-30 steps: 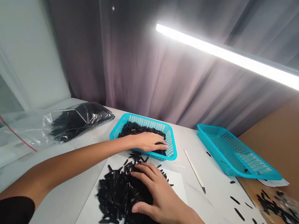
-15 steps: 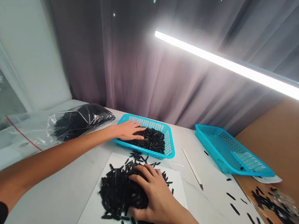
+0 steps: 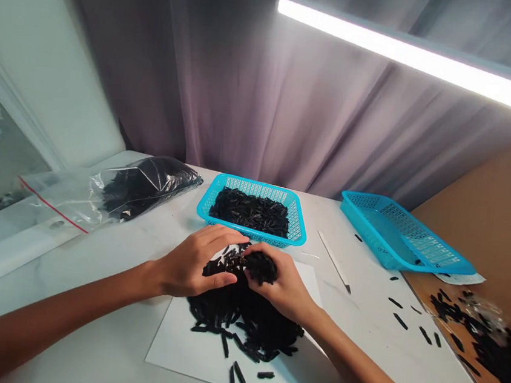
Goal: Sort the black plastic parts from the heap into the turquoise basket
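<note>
A heap of small black sticks (image 3: 246,318) lies on a white sheet (image 3: 175,347) in front of me. My left hand (image 3: 193,261) and my right hand (image 3: 280,282) cup the far end of the heap from both sides, fingers curled round a bunch of the sticks between them. Just beyond the hands stands a turquoise basket (image 3: 297,220) filled with more black sticks.
A clear bag of black sticks (image 3: 141,188) lies at the back left. A second turquoise basket (image 3: 405,244) stands at the right, with a thin white tool (image 3: 334,262) beside it. Loose sticks are scattered on the table's right side (image 3: 473,330). A curtain hangs behind.
My left hand has come back from the filled basket to the heap. My right hand has slid to the heap's far end. Both now gather sticks together.
</note>
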Available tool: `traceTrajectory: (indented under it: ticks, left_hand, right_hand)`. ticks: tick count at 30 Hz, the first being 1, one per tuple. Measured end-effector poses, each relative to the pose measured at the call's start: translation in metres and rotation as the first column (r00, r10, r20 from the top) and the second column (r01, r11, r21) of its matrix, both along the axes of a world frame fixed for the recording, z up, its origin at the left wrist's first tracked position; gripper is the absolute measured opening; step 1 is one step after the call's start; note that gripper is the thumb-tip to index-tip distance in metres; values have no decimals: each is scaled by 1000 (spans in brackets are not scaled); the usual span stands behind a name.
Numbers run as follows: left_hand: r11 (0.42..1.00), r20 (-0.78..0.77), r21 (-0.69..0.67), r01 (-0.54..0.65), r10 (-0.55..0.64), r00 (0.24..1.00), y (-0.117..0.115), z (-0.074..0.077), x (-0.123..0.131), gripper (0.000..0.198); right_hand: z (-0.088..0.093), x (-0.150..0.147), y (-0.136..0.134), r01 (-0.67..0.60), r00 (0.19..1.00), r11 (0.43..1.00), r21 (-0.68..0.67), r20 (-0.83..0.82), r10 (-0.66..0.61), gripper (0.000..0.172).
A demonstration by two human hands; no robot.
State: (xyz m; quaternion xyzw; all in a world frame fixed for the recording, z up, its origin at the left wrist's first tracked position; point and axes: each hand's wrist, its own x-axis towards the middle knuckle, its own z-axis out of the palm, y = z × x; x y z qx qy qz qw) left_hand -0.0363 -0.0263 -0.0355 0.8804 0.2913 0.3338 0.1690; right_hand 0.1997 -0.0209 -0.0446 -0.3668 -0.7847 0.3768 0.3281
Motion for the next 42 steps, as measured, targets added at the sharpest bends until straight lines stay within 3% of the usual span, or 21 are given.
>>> traceTrajectory:
  ticks: [5, 9, 19, 23, 29, 36, 42]
  left_hand:
    - [999, 92, -37, 13, -10, 996, -5, 0, 1, 49]
    - [997, 163, -72, 4, 8, 987, -2, 0, 12, 37]
    - [990, 157, -106, 93, -76, 985, 10, 8, 35, 20]
    - [978, 224, -196, 66, -21, 974, 18, 14, 39, 12]
    - [914, 295, -404, 32, 97, 951, 26, 17, 43, 9]
    - [956, 344, -290, 41, 64, 937, 21, 18, 43, 10]
    - [952, 353, -304, -19, 131, 926, 17, 28, 41, 9]
  right_hand:
    - [2, -12, 1, -75, 977, 973, -217, -209, 28, 27]
    - [-3, -13, -1, -130, 950, 950, -284, -309, 38, 27]
    - [-8, -7, 2, -103, 947, 963, -250, -321, 18, 21]
    - [-8, -7, 4, -89, 943, 949, -302, -331, -17, 25]
    - [-8, -4, 2, -23, 967, 957, -289, -249, -52, 27]
    - [-11, -3, -1, -65, 948, 953, -297, -316, -34, 25]
    - [-8, -3, -1, -32, 967, 957, -289, -251, -43, 27]
